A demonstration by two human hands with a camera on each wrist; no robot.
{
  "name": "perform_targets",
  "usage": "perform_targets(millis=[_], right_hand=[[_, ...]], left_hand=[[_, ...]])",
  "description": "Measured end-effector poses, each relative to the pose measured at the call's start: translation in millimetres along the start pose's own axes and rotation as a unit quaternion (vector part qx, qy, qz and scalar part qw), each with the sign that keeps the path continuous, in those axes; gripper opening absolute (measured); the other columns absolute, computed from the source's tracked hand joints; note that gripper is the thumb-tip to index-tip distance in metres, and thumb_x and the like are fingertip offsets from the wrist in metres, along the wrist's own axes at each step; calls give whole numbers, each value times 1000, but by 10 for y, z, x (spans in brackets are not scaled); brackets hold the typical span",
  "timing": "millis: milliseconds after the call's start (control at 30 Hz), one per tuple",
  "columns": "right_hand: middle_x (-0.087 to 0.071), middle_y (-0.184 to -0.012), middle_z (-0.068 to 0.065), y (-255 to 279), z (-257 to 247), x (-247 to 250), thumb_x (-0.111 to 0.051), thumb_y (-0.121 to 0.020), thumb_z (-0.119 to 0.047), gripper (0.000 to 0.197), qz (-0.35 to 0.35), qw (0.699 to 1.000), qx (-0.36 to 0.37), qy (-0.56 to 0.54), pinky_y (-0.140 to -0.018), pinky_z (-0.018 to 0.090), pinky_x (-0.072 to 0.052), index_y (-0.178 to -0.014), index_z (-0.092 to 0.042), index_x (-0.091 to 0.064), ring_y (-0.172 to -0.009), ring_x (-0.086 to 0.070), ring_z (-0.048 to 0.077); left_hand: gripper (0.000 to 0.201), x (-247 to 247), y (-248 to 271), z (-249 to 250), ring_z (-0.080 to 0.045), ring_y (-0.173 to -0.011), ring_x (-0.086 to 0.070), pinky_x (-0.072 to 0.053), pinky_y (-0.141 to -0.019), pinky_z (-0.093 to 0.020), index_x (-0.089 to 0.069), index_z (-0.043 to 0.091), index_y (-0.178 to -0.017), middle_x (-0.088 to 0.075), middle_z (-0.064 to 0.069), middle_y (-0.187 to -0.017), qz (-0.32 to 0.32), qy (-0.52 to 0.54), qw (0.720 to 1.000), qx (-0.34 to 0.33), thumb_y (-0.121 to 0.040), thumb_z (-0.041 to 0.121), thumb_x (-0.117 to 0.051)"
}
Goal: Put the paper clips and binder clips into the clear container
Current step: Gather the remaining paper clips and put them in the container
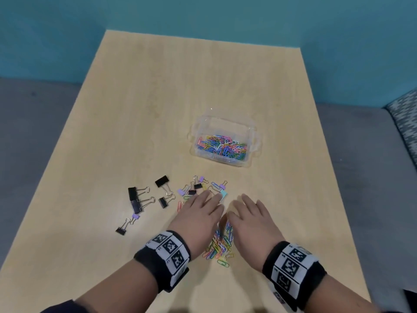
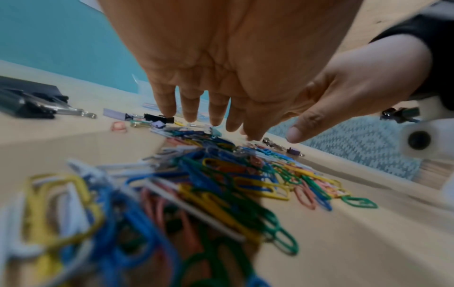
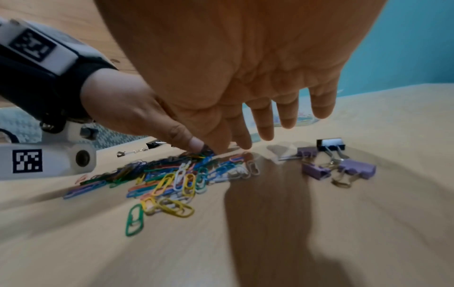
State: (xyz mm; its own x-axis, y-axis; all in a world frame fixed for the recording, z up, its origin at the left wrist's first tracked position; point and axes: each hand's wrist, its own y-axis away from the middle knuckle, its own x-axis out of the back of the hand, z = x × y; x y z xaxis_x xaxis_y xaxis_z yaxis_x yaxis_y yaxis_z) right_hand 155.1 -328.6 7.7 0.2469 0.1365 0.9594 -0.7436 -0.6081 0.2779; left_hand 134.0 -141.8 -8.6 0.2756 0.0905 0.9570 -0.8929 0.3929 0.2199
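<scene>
Two hands hang flat over the tabletop, side by side, with a pile of colored paper clips between them. Left hand has its fingers straight and spread, holding nothing. Right hand is the same, fingers straight, holding nothing. Its thumb tip comes down to the pile in the right wrist view. The pile has too many paper clips to count. Six black binder clips lie to the left of the hands, and one small purple one is with them. More small binder clips sit just past the fingertips, some purple, some black. One clear container sits farther back, with many paper clips already inside
</scene>
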Motion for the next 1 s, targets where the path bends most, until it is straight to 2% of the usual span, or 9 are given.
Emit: perform_targets(millis=[67, 133, 233, 267, 433, 633, 733, 867, 1000], right_hand=[[-58, -124, 9, -4, -48, 42, -55, -74, -23, 39, 25, 1000, 8, -9, -99, 56, -41, -112, -15, -60, -127, -46, 36], [-55, -130, 7, -62, -100, 68, -59, -75, -22, 47, 42, 999, 29, -16, -101, 56, -39, -121, -14, -55, -129, -44, 36], [-51, -137, 7, -150, -170, 46, -64, -76, -25, 59, 41, 996, 79, -9, -103, 56, -37, -132, -11, -48, -131, -42, 35], [-51, -136, 7, -163, -182, 37, -65, -76, -25, 61, 35, 996, 85, -5, -103, 56, -37, -132, -11, -48, -130, -42, 36], [-57, -120, 4, -56, -43, -1, -66, -73, -21, 51, 19, 995, 99, 4, -101, 49, -40, -121, -14, -51, -124, -47, 32], [-64, -103, 4, 56, 221, 26, -69, -68, -17, 40, 1, 998, 63, 26, -95, 45, -46, -106, -17, -60, -116, -56, 31], [-63, -110, 10, -49, 172, 115, -69, -73, -18, 38, 28, 998, 55, 1, -96, 46, -47, -110, -11, -60, -115, -56, 34], [-42, -139, 19, -277, -125, 127, -57, -87, -24, 52, 10, 993, 100, -64, -104, 43, -41, -132, -3, -42, -127, -44, 35], [-7, -156, 22, -489, -337, 110, -41, -93, -18, 64, -39, 995, 43, -79, -115, 43, -15, -148, -3, -12, -144, -11, 36]], left_hand=[[43, 4, 32, -30, -33, -128, -44, -43, -100, -48, -56, 17, -124, -48, -5, -140, 15, 17, 1000, 16, -83, 31, -52], [43, 22, 87, -70, -34, -125, -48, -45, -98, -48, -58, 15, -121, -53, -6, -135, 37, 22, 998, 37, -82, 29, -47], [45, -2, 199, -120, -34, -119, -53, -47, -96, -47, -62, 14, -116, -59, -7, -127, 44, 13, 998, 50, -74, 25, -67], [45, -23, 238, -134, -34, -119, -53, -46, -96, -47, -61, 14, -117, -58, -6, -127, 47, 11, 998, 51, -74, 25, -68], [44, -101, 409, -156, -34, -119, -52, -46, -96, -48, -56, 15, -121, -57, -6, -129, 76, 6, 996, 42, -84, 31, -38], [45, -149, 551, -139, -33, -122, -50, -44, -98, -49, -59, 15, -121, -56, -8, -132, 73, 16, 996, 52, -85, 34, -38], [46, -165, 548, -116, -34, -121, -51, -44, -98, -49, -59, 13, -120, -56, -10, -131, 69, 16, 996, 50, -85, 33, -37], [46, -177, 497, -67, -34, -120, -52, -45, -99, -47, -60, 11, -118, -57, -12, -129, 60, 22, 997, 43, -84, 32, -39], [46, -188, 482, -51, -33, -122, -50, -44, -100, -46, -62, 10, -118, -57, -13, -130, 51, 24, 997, 56, -83, 30, -39]])
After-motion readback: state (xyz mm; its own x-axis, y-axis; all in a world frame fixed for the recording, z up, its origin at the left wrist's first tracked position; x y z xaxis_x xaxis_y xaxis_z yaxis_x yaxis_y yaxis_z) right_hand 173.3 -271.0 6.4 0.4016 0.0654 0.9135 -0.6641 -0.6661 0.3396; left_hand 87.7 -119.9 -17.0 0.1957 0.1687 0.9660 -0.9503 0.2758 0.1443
